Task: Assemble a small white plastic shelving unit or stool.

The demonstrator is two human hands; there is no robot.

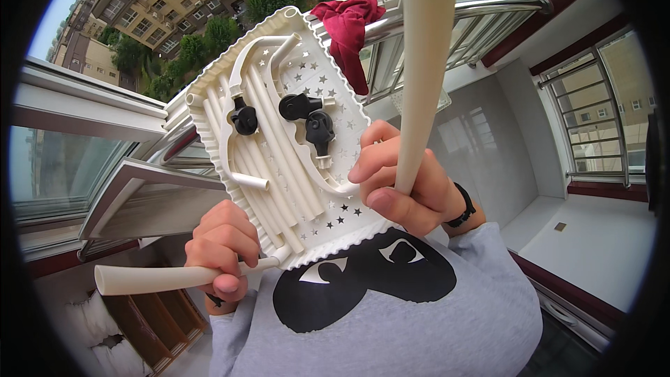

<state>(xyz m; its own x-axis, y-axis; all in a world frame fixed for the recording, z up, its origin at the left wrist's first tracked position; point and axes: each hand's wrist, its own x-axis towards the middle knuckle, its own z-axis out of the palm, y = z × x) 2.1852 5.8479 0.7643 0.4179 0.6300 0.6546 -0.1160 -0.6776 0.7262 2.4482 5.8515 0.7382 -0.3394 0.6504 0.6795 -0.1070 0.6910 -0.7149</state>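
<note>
R-hand tube (424,63), top cut off

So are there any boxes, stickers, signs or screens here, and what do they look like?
No boxes, stickers, signs or screens show.
The nearest to one is a picture on the grey sweatshirt, low in the middle: a black heart with two white eyes.

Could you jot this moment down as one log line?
left hand: grips cream tube | right hand: grips long cream pole | tray: tubes, black casters

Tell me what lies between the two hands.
In the head view, the white star-perforated tray, loaded with cream tubes and black casters, lies between the left hand and the right hand.
</note>
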